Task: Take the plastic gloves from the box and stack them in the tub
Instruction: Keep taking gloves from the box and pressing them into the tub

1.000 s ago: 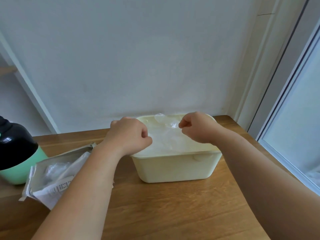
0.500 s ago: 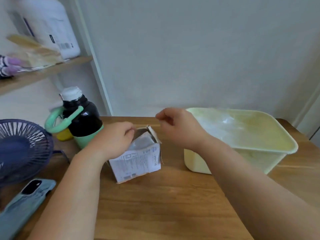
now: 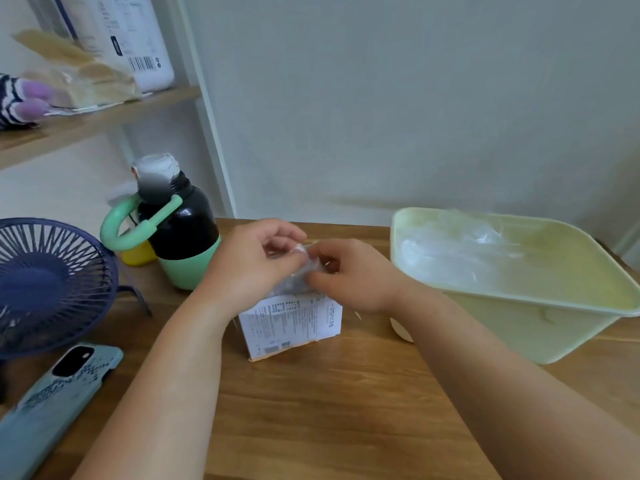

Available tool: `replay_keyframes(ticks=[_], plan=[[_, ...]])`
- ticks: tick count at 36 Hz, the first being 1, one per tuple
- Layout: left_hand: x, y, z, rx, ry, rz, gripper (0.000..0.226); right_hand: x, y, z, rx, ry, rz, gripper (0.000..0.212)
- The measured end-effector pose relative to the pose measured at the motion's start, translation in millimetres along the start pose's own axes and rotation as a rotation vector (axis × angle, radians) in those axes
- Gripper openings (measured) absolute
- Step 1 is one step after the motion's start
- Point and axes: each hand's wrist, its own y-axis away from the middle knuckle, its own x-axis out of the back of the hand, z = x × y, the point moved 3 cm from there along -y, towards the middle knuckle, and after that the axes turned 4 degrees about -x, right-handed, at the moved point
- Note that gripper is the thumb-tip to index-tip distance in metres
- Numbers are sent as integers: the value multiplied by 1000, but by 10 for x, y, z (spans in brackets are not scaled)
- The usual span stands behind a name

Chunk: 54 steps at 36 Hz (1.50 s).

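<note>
Where the wooden table (image 3: pixel 311 410) meets a plain pale wall (image 3: pixel 381 98), a pale green tub (image 3: pixel 519 301) stands at the right. A wooden shelf (image 3: pixel 104 116) sits at the upper left, with a big white jug (image 3: pixel 131 39) and some packets on it. Below the shelf, on the left of the table, stands a dark blue fan (image 3: pixel 52 282). A black and mint bottle (image 3: pixel 183 237) is just beside the fan to the right, and a phone (image 3: pixel 52 400) in a light blue case lies face down in front of it. A small yellow thing shows behind the bottle; what it is I cannot tell

Between the bottle and the tub a small white box (image 3: pixel 291 323) with fine print stands upright on the table, its top open, apart from the tub. Both hands meet just over that opening. The left hand (image 3: pixel 249 265) comes in from the left with fingers curled, thumb and forefinger pinching a plastic glove (image 3: pixel 301 268). The right hand (image 3: pixel 349 275) comes in from the right, and its grip is narrow too, fingertips closed on the same glove. So the glove lies between the two grips, its upper part pinched at the fingertips and its lower part running down into the mouth of the box

The glove is thin, clear and crumpled, whitish where it bunches and greyer lower down toward the box. More clear gloves (image 3: pixel 450 251) lie inside the tub in a flattish wrinkled layer toward its left end, filmy against the green
</note>
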Motion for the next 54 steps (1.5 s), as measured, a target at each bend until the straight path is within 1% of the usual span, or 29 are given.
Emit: replay_keyframes(ticks=[4,5,6,8,10,13,15,17,20,22,24,26,27,29,31,32,33,35,36,39,40,42,43,44,46,48,50,52,54], plan=[[-54,18,124,-91,247,-55,25,44,-30,-50,14,-53,-11,17],[-58,21,138,-100,288,-54,28,54,-36,-50,8,-81,-9,13],[-62,24,136,-100,314,-45,32,64,-41,-44,-3,-113,-4,14],[-69,23,80,-68,333,-30,42,80,-69,-9,-48,-181,8,23],[-88,31,21,0,285,-55,51,88,-87,26,-105,-286,23,24],[-122,44,-45,50,46,-125,57,110,-117,62,-168,-536,71,20],[-152,53,-67,80,7,-173,51,170,-136,55,-168,-665,152,19],[-187,62,-92,116,-1,-203,49,274,-140,41,-146,-685,300,19],[-192,55,-64,110,-34,-156,68,446,-98,34,-133,-719,483,22],[-174,50,59,41,-27,-84,73,540,-58,27,-105,-756,512,23],[-170,54,259,-21,59,-55,57,597,-6,15,-78,-781,496,26],[-217,59,476,-65,208,-98,35,633,64,1,-41,-784,462,28],[-244,68,553,-84,276,-111,31,629,88,-9,-17,-771,438,33],[-332,40,633,-80,366,-65,31,655,168,-4,20,-737,384,47],[-397,-15,611,-35,482,18,15,686,226,-5,-8,-694,330,72],[-438,-48,610,-12,554,20,14,733,267,14,-33,-679,304,80],[-485,-90,597,20,628,5,18,781,306,30,-57,-696,278,79],[-549,-156,606,40,761,-43,28,878,366,82,-109,-826,212,60],[-585,-177,641,27,828,-66,30,927,407,129,-134,-897,184,55],[-705,-224,741,17,1045,-126,32,977,479,277,-198,-960,38,60],[-756,-226,789,24,1085,-125,32,988,522,299,-194,-939,-8,56],[-849,-279,821,48,1108,-78,23,1017,617,318,-154,-921,-83,33],[-878,-305,830,61,1109,-39,20,1035,667,327,-150,-941,-119,27],[-894,-321,838,79,1118,-3,22,1049,702,334,-153,-963,-153,31],[-965,-344,892,96,1123,35,29,1104,768,401,-155,-965,-185,55],[-1021,-342,927,108,1113,92,30,1140,806,456,-176,-798,-129,76],[-1074,-332,949,152,1117,138,25,1178,828,496,-199,-571,8,86],[-1122,-335,969,191,1124,163,27,1227,854,503,-182,-501,136,81],[-1169,-361,976,209,1135,164,29,1258,866,500,-156,-524,210,69]])
